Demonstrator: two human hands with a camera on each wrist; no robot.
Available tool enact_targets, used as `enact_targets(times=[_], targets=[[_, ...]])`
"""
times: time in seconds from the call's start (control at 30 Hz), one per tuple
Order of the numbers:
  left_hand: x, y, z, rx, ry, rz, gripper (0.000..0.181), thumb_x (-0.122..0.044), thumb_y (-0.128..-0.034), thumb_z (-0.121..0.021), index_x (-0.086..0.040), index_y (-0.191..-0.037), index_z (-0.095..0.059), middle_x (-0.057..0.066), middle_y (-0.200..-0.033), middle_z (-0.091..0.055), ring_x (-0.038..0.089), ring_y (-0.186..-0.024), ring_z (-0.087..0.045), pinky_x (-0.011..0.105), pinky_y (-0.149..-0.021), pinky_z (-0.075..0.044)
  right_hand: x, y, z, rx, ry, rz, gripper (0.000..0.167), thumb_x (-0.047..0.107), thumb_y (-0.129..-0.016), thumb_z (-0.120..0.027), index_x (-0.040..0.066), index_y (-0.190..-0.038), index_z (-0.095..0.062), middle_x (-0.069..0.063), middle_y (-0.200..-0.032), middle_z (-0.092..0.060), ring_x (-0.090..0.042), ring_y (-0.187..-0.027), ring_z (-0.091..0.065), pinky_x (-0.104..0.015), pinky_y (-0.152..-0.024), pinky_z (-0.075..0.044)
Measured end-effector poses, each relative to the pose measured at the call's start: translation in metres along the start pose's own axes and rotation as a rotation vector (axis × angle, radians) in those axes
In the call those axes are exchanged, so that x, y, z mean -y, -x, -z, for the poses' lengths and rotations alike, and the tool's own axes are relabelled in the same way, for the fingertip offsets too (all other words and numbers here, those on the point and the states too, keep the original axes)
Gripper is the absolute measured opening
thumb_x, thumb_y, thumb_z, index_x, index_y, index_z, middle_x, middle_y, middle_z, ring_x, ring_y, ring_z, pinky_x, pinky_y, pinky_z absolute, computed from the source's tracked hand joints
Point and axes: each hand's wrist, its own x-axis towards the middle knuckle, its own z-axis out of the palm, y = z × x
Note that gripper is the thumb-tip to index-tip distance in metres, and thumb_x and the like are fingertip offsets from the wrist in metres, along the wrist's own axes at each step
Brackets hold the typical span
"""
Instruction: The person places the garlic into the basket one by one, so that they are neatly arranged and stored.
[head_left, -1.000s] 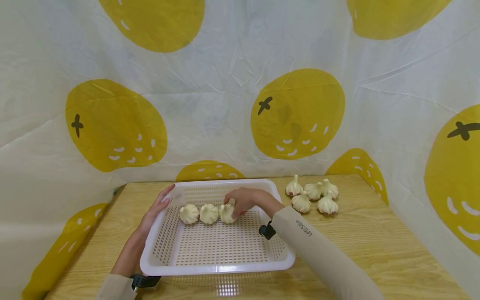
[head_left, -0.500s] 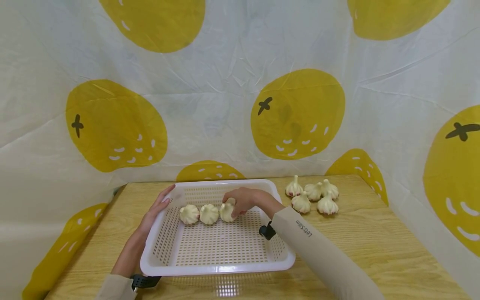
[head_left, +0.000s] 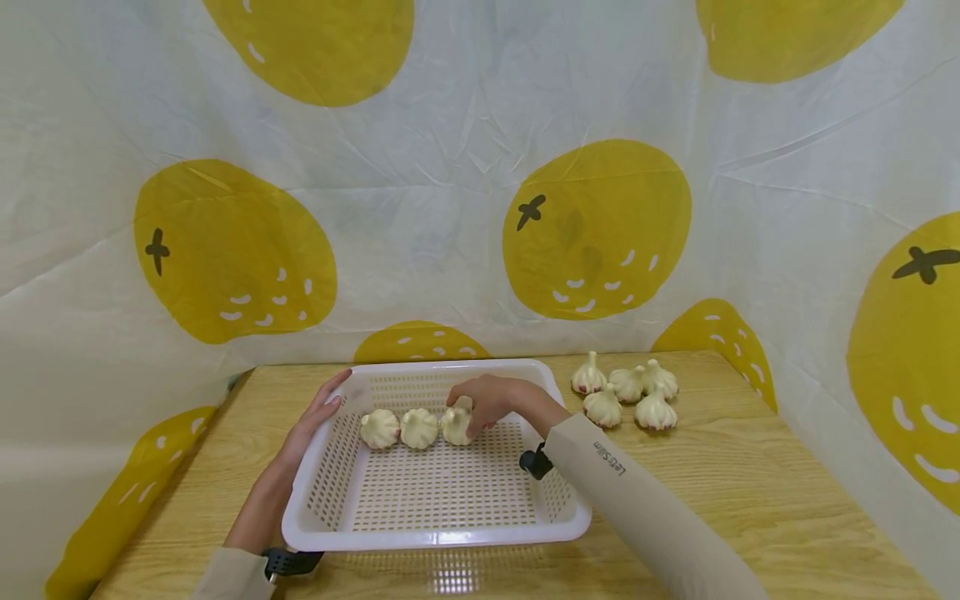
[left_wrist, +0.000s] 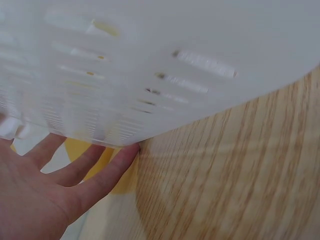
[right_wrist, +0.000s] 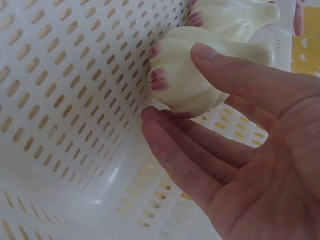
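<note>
Three white garlic bulbs lie in a row inside a white perforated basket [head_left: 450, 538]: one at the left [head_left: 380, 429], one in the middle [head_left: 418, 428], one at the right [head_left: 456, 423]. My right hand [head_left: 491, 402] holds the rightmost bulb; the right wrist view shows my thumb and curled fingers around this bulb [right_wrist: 185, 75], which has purple marks. My left hand [head_left: 303, 427] lies along the basket's left side, its fingers fairly straight. In the left wrist view my left hand [left_wrist: 65, 185] touches the outside of the basket wall [left_wrist: 210, 55] with its fingertips.
Several more garlic bulbs [head_left: 603, 406] stand grouped on the wooden table [head_left: 720, 467], right of the basket. Behind the table hangs a pale cloth [head_left: 420, 250] with large yellow fruit prints. My right forearm crosses over the basket's right rim.
Almost nothing differs. My right hand remains at the rightmost bulb and my left hand at the basket's side; the whole head view has shifted very slightly.
</note>
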Motion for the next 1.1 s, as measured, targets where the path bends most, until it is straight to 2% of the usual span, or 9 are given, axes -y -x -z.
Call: enact_targets(times=[0.17,0.27,0.5,0.7,0.9,1.1], targets=[[0.000,-0.001,0.000,-0.002,0.002,0.002,0.056,-0.031,-0.1147,-0.022,-0.026,-0.167,-0.002,0.003,-0.162,-0.018,0.009,-0.141,-0.039,0.028,-0.105,-0.045,0.002,0.002,0.002,-0.010,0.067,-0.004,0.059,0.017,-0.089,-0.082,0.023,-0.142,-0.058,-0.007,-0.145,-0.059,-0.023,-0.115,-0.065,-0.039,-0.096,-0.054],[0.000,-0.001,0.000,-0.003,0.004,0.002,0.056,-0.031,-0.1146,-0.022,-0.025,-0.167,-0.002,0.004,-0.163,-0.017,0.009,-0.141,-0.039,0.027,-0.105,-0.045,0.003,0.005,0.004,-0.023,0.098,0.018,0.059,0.019,-0.089,-0.082,0.022,-0.143,-0.057,-0.007,-0.144,-0.060,-0.023,-0.125,-0.060,-0.041,-0.101,-0.050],[0.000,-0.001,0.000,0.001,0.004,0.002,0.056,-0.031,-0.1147,-0.022,-0.026,-0.167,-0.002,0.005,-0.164,-0.016,0.009,-0.142,-0.039,0.027,-0.105,-0.045,0.001,0.015,0.009,-0.054,0.048,0.051,0.062,0.018,-0.091,-0.080,0.018,-0.148,-0.054,-0.015,-0.134,-0.066,-0.029,-0.123,-0.063,-0.045,-0.098,-0.053],[-0.001,0.000,0.000,-0.004,0.009,0.001,0.056,-0.030,-0.1146,-0.022,-0.025,-0.167,-0.003,0.003,-0.161,-0.020,0.010,-0.141,-0.039,0.027,-0.105,-0.045,0.000,0.026,0.018,-0.096,0.016,0.109,0.062,0.018,-0.092,-0.079,0.015,-0.149,-0.052,-0.018,-0.137,-0.065,-0.030,-0.121,-0.066,-0.043,-0.097,-0.055],[-0.002,0.001,-0.001,-0.006,0.000,0.004,0.056,-0.030,-0.1146,-0.022,-0.026,-0.167,-0.003,0.002,-0.162,-0.020,0.009,-0.141,-0.039,0.026,-0.105,-0.044,0.003,0.044,0.029,-0.164,-0.052,0.148,0.062,0.020,-0.095,-0.076,0.017,-0.151,-0.050,-0.020,-0.141,-0.062,-0.031,-0.123,-0.066,-0.042,-0.095,-0.056],[-0.003,0.001,-0.002,0.002,0.005,0.006,0.055,-0.031,-0.1146,-0.021,-0.028,-0.167,-0.003,0.002,-0.161,-0.020,0.009,-0.141,-0.040,0.029,-0.105,-0.044,0.000,0.062,0.036,-0.249,-0.074,0.229,0.060,0.021,-0.098,-0.073,0.016,-0.152,-0.049,-0.020,-0.140,-0.061,-0.036,-0.126,-0.064,-0.043,-0.099,-0.055]])
